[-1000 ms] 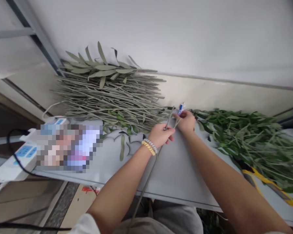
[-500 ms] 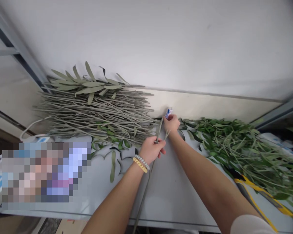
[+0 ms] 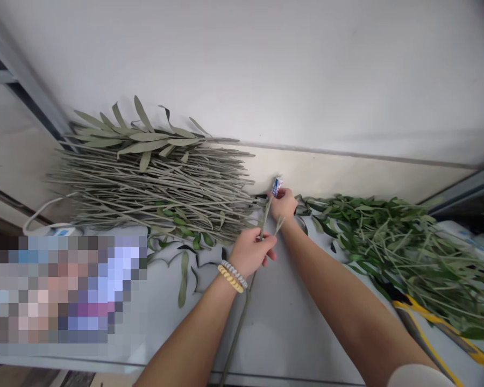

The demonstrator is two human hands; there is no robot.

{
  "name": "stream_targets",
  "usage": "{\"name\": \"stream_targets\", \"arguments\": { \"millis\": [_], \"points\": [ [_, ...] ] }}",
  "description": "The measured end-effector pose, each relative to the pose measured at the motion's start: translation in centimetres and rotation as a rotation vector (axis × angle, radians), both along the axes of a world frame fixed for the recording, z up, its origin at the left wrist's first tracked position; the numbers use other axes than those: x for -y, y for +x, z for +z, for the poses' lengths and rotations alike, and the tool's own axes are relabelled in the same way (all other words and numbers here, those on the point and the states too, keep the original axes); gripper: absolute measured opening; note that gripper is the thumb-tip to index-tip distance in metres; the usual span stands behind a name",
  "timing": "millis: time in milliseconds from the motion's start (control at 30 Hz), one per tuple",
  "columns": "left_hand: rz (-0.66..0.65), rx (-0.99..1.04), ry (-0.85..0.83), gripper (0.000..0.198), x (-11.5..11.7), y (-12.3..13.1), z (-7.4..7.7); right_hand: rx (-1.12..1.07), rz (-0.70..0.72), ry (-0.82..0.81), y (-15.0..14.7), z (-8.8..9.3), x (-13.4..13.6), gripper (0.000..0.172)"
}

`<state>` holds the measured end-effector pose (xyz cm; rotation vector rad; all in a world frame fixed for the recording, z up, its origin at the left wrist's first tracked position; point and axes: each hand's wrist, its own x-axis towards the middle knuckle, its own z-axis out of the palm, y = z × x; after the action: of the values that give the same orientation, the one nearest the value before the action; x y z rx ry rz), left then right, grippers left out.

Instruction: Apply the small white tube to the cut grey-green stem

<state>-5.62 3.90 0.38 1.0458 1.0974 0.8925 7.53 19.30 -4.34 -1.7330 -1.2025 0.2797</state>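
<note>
My left hand (image 3: 252, 250), two coiled bands round its wrist, is closed on a thin grey-green stem (image 3: 239, 333). The stem's lower length runs down over the table's front edge, and its upper end rises toward my other hand. Just beyond, my right hand (image 3: 283, 205) is closed round a small blue, white and red tube or packet (image 3: 277, 185); its exact kind I cannot make out. The top of the stem is beside or touching the right fingertips. To the left lies a thick pile of bare stems (image 3: 173, 183), with a leafy sprig (image 3: 145, 141) on top.
Leafy green branches (image 3: 387, 226) are heaped at the right, beside a yellow-and-black tool (image 3: 439, 322). Loose leaves (image 3: 183, 279) lie on the grey table (image 3: 282, 322). A blurred-out screen or object (image 3: 72, 290) stands at the left near a white power strip (image 3: 64, 230). A wall closes off the back.
Both hands keep their hold and have hardly moved. The small tube stands slightly more upright. The whole view has shifted a little, with things at the left moving outward.
</note>
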Motion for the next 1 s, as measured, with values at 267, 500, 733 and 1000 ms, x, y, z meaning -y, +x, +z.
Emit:
{"name": "stream_targets", "arguments": {
  "millis": [267, 500, 733, 1000],
  "points": [
    [-0.001, -0.009, 0.008, 0.012, -0.1, 0.0, -0.2, -0.019, 0.018, 0.011, 0.0, 0.0, 0.2, 0.028],
    [-0.015, -0.007, 0.020, 0.011, -0.1, 0.0, -0.3, -0.079, -0.003, 0.096, -0.2, 0.4, 0.9, 0.046],
    [-0.007, 0.141, 0.129, 0.019, 1.0, -0.1, 1.0, -0.427, 0.114, -0.037, -0.2, 3.7, 14.3, 0.037],
    [0.053, 0.195, 0.252, 0.031, 5.5, 1.5, 5.1, -0.973, 0.743, -0.358, -2.1, 5.6, 31.4, 0.037]
  ]
}}
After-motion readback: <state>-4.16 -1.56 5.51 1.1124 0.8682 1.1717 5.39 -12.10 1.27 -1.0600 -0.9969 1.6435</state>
